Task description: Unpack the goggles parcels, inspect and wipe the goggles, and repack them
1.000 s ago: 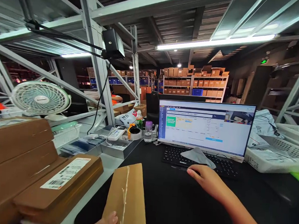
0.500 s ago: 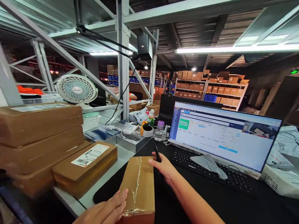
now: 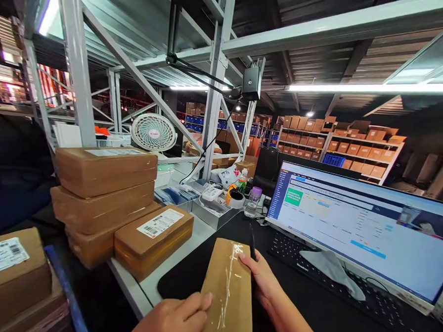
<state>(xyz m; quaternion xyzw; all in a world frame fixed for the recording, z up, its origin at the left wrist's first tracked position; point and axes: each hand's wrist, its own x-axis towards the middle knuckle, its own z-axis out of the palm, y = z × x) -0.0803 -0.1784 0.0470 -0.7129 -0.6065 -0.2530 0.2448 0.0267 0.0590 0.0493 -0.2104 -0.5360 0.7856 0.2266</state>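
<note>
A long taped cardboard box (image 3: 224, 290) stretches away from me over the black desk mat, clear tape running along its top. My left hand (image 3: 178, 317) is closed, fingers bent, against the box's near left side. At the far right corner, my right hand (image 3: 262, 274) presses its thumb on the box top. A slim black tool (image 3: 252, 242) sticks up from that hand beside the box; its exact kind is unclear. The right fingers are partly hidden behind the box edge.
Left of me are stacked brown boxes (image 3: 103, 194), a labelled box (image 3: 153, 239) and another labelled box (image 3: 10, 269) lower down. A keyboard (image 3: 287, 253) with a grey cloth (image 3: 331, 271) lies before the monitor (image 3: 352, 217). Tape rolls (image 3: 235, 197) and a purple-capped bottle (image 3: 253, 201) stand behind.
The view has swung left, bringing the lower-left labelled box into sight. My left fingers, flatter on the box before, are now more bent. The right hand stays at the far corner.
</note>
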